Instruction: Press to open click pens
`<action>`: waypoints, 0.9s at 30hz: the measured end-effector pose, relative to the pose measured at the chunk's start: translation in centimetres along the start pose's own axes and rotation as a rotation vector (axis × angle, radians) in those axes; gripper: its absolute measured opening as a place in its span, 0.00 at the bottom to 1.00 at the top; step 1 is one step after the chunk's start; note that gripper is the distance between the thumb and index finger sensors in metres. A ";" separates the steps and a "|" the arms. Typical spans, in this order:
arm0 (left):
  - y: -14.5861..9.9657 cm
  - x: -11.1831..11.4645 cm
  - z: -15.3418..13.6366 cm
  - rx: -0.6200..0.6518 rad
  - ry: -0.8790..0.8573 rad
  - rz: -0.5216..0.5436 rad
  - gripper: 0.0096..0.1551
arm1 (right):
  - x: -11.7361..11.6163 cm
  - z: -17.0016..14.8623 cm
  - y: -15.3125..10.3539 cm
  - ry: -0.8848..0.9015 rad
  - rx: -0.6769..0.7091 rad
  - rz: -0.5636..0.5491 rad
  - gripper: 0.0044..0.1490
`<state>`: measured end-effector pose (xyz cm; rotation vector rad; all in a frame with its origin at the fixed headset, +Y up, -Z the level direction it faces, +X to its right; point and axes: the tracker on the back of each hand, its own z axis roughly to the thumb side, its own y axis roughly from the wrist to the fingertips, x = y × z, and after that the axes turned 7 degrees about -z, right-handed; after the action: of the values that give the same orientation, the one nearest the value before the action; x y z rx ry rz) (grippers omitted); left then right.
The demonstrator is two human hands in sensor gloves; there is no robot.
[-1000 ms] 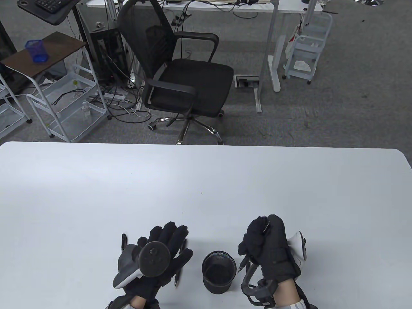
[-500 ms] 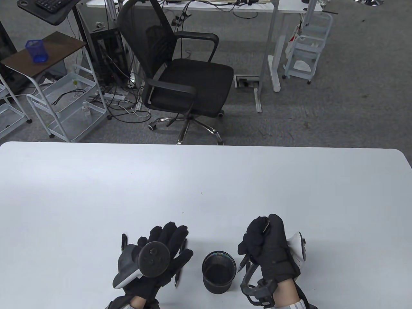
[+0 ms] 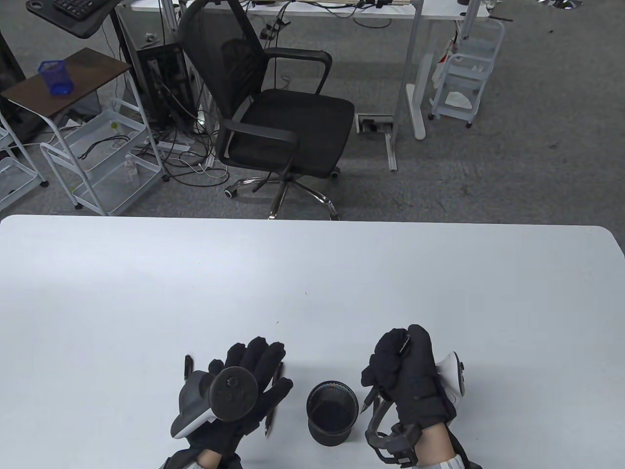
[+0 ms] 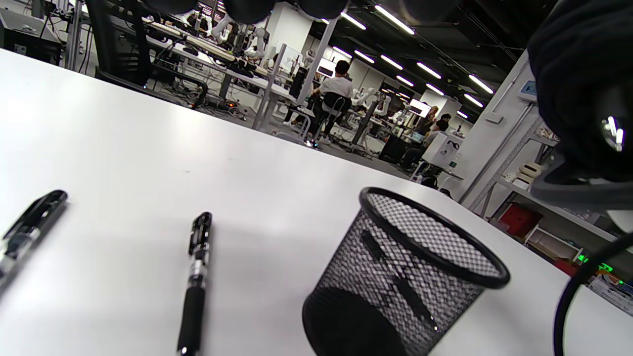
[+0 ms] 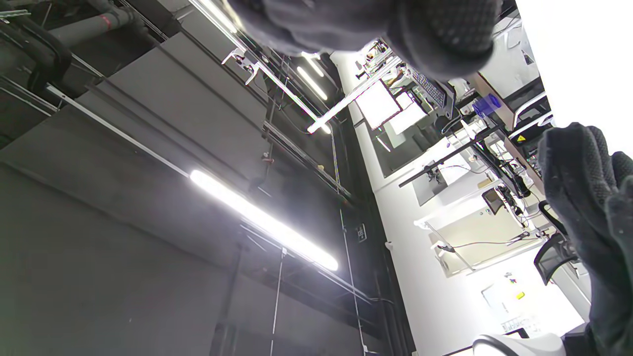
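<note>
My right hand (image 3: 398, 366) is closed in a fist around a black click pen (image 3: 367, 398). The pen stands roughly upright, its tip pointing down beside the cup and its clip end under my thumb at the top of the fist. The right hand also shows in the left wrist view (image 4: 583, 94). My left hand (image 3: 254, 373) lies open, fingers spread, over a second black pen (image 3: 268, 420) on the white table (image 3: 312, 273). A third pen (image 3: 188, 366) lies just left of that hand. The left wrist view shows both loose pens, one in the middle (image 4: 197, 277) and one at the left (image 4: 29, 222).
A black mesh pen cup (image 3: 332, 413) stands upright between my hands, also seen in the left wrist view (image 4: 405, 277). A black office chair (image 3: 273, 122) stands beyond the table's far edge. The right wrist view shows mostly ceiling lights.
</note>
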<state>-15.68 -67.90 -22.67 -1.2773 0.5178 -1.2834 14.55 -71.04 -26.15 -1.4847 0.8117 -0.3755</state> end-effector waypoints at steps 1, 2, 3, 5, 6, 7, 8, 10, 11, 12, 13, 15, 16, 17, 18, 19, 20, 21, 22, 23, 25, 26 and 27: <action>0.0 0.0 0.0 0.000 0.000 0.000 0.39 | 0.0 0.0 0.0 0.000 0.001 0.000 0.36; 0.0 0.0 0.0 0.000 0.001 -0.001 0.39 | 0.0 0.0 0.0 0.000 0.003 0.000 0.36; 0.0 0.0 0.0 0.000 0.000 -0.001 0.39 | 0.0 0.0 0.0 0.001 0.003 0.001 0.36; 0.0 0.0 0.0 0.000 0.000 -0.001 0.39 | 0.0 0.1 0.0 0.005 0.009 0.005 0.36; 0.0 0.0 0.0 0.000 0.000 -0.001 0.39 | -0.1 0.2 0.0 -0.002 0.023 -0.001 0.36; 0.0 0.0 0.0 0.000 0.000 -0.001 0.39 | -0.2 0.3 0.0 -0.016 0.036 -0.007 0.36; 0.0 0.0 0.0 0.000 0.000 -0.001 0.39 | -0.2 0.6 0.0 -0.042 0.063 -0.003 0.36; 0.0 0.0 0.0 0.000 0.000 -0.001 0.39 | -0.4 1.2 -0.1 -0.076 0.092 0.011 0.37; 0.0 0.0 0.0 0.000 0.000 -0.001 0.39 | -0.5 1.4 -0.2 -0.084 0.105 0.015 0.37; 0.0 0.0 0.0 0.000 0.000 -0.001 0.39 | -0.6 1.8 -0.3 -0.093 0.124 0.024 0.38; 0.0 0.0 0.0 0.000 -0.001 0.000 0.39 | -0.7 2.3 -0.4 -0.098 0.137 0.044 0.38; 0.0 0.0 0.0 0.000 -0.001 0.000 0.39 | -0.8 2.9 -0.6 -0.120 0.149 0.074 0.38; 0.0 0.0 0.0 0.000 -0.001 0.000 0.39 | -0.8 3.1 -0.6 -0.133 0.151 0.075 0.38; 0.0 0.0 0.0 0.000 0.000 -0.001 0.39 | -0.9 3.5 -0.8 -0.164 0.161 0.064 0.36; 0.0 0.0 0.0 0.000 0.000 0.000 0.39 | -0.9 3.7 -0.8 -0.189 0.172 0.051 0.36; 0.0 0.0 0.0 0.000 0.000 0.000 0.39 | -1.0 4.0 -0.9 -0.228 0.189 0.036 0.35; 0.0 0.0 0.0 0.000 0.000 0.000 0.39 | -1.0 4.2 -1.0 -0.263 0.201 0.024 0.34; 0.0 0.0 0.0 0.000 0.000 0.001 0.39 | -1.1 4.4 -1.1 -0.282 0.210 0.020 0.33; 0.0 0.0 0.0 0.000 -0.001 0.001 0.39 | -1.2 4.5 -1.1 -0.291 0.217 0.017 0.33; 0.0 0.0 0.0 0.000 -0.001 0.001 0.39 | -1.2 4.7 -1.2 -0.288 0.218 0.011 0.32; 0.0 0.0 0.0 0.000 -0.001 0.001 0.39 | -1.3 4.8 -1.3 -0.280 0.220 0.013 0.31; 0.0 0.0 0.0 0.000 -0.001 0.002 0.39 | -1.3 5.0 -1.3 -0.281 0.223 0.016 0.31; 0.0 0.0 0.0 0.000 -0.001 0.001 0.39 | -1.3 5.1 -1.3 -0.290 0.227 0.021 0.31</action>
<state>-15.71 -67.88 -22.67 -1.2776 0.5176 -1.2819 17.47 -66.60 -25.11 -1.2806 0.5348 -0.2214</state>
